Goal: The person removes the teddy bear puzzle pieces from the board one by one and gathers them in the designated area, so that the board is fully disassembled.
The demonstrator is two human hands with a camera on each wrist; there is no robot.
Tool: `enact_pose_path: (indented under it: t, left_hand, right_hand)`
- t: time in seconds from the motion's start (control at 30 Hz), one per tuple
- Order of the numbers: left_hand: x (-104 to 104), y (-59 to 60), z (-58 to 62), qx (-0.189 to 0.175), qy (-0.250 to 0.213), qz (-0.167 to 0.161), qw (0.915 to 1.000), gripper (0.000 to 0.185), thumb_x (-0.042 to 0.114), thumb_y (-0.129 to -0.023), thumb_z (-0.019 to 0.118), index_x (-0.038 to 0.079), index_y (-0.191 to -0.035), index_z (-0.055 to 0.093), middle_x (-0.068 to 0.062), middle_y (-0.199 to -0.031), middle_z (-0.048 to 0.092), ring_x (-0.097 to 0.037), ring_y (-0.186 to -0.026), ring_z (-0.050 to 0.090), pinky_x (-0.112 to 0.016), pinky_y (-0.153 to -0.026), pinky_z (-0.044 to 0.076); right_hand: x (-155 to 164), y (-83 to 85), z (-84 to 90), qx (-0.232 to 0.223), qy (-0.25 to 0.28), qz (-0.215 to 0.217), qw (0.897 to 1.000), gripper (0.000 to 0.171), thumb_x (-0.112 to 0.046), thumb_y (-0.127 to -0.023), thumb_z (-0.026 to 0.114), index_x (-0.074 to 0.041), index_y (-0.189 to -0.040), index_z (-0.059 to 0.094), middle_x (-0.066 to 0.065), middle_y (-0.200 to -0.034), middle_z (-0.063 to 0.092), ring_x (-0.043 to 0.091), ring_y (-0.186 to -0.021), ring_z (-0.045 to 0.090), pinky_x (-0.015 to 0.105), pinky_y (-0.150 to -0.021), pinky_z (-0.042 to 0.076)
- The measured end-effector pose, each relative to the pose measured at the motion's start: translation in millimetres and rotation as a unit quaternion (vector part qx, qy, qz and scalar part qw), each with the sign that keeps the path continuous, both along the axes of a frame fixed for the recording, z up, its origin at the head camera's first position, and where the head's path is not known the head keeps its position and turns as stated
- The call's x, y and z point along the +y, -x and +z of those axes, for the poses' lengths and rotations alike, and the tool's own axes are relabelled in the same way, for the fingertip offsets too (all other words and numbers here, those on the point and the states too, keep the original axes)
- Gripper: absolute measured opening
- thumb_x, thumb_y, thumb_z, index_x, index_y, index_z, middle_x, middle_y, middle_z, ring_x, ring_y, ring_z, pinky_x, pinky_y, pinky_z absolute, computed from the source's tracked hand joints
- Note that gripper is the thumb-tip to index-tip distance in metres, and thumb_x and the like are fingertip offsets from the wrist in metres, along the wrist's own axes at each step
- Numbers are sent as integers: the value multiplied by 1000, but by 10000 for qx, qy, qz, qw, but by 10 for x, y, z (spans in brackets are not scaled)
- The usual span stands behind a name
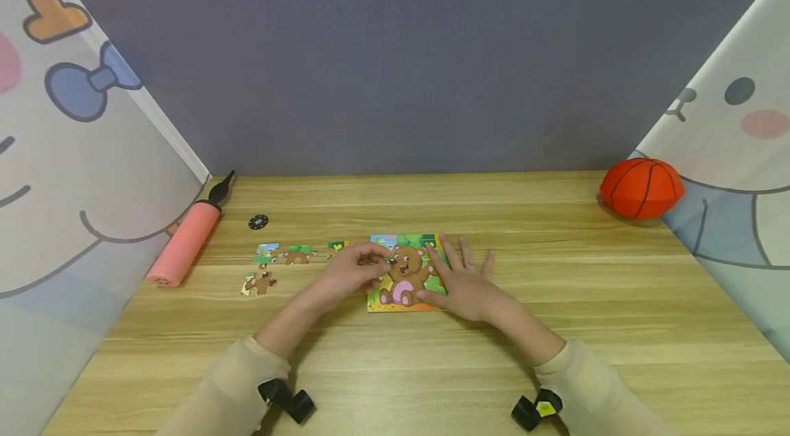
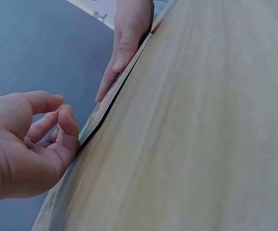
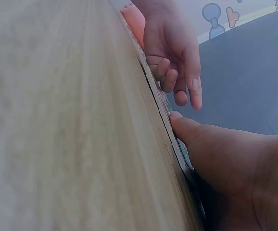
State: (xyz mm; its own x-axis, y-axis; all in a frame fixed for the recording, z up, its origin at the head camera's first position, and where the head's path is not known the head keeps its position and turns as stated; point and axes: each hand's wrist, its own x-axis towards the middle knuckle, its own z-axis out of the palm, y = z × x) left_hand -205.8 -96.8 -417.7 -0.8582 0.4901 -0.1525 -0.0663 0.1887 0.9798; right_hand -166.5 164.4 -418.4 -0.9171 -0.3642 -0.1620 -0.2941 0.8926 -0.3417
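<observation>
My right hand (image 1: 464, 287) lies flat on the right side of the bear puzzle board (image 1: 404, 275), fingers straight and spread, palm pressing the thin card down onto the wooden tabletop (image 1: 555, 326). From my right wrist view the thumb (image 3: 184, 127) rests along the board's slim dark edge. My left hand (image 1: 352, 275) hovers at the board's left edge with its fingers curled toward the thumb over the bear's head; whether that grip pinches a piece I cannot tell, since the fingertips hide what lies between them.

The board is a flat rectangle printed with a brown bear on green, sitting mid-tabletop just in front of me. To its left lie loose jigsaw pieces (image 1: 290, 255) with knobbed outlines, one bear-printed piece (image 1: 259, 282) nearer me. Further left rest a smooth pink cylindrical pump (image 1: 184, 244) with a black nozzle and a small round black disc (image 1: 258, 222). A ribbed orange ball (image 1: 642, 188) sits far right.
</observation>
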Motion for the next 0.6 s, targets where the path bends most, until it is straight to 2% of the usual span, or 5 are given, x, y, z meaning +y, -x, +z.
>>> enact_pose_path:
  t: [0.3,0.6]
  left_hand:
    - [24,22,-34,-5,-61,-38,10000,30,11,-98,67,-1,-125,63,-11,-101,59,-20,-74,54,-28,-61,51]
    - [87,20,9,-35,-108,-126,9999,33,7,-97,66,-2,-128,62,-13,-97,60,-18,-68,56,-29,-62,55]
  right_hand:
    - [4,-1,-20,40,64,9,10000,94,-73,-95,45,-19,-164,11,12,-168,-9,47,-149,-13,83,-99,-14]
    - [4,3,-15,45,27,13,10000,94,-73,-95,45,-19,-164,10,12,-168,-10,47,-149,-13,84,-99,-13]
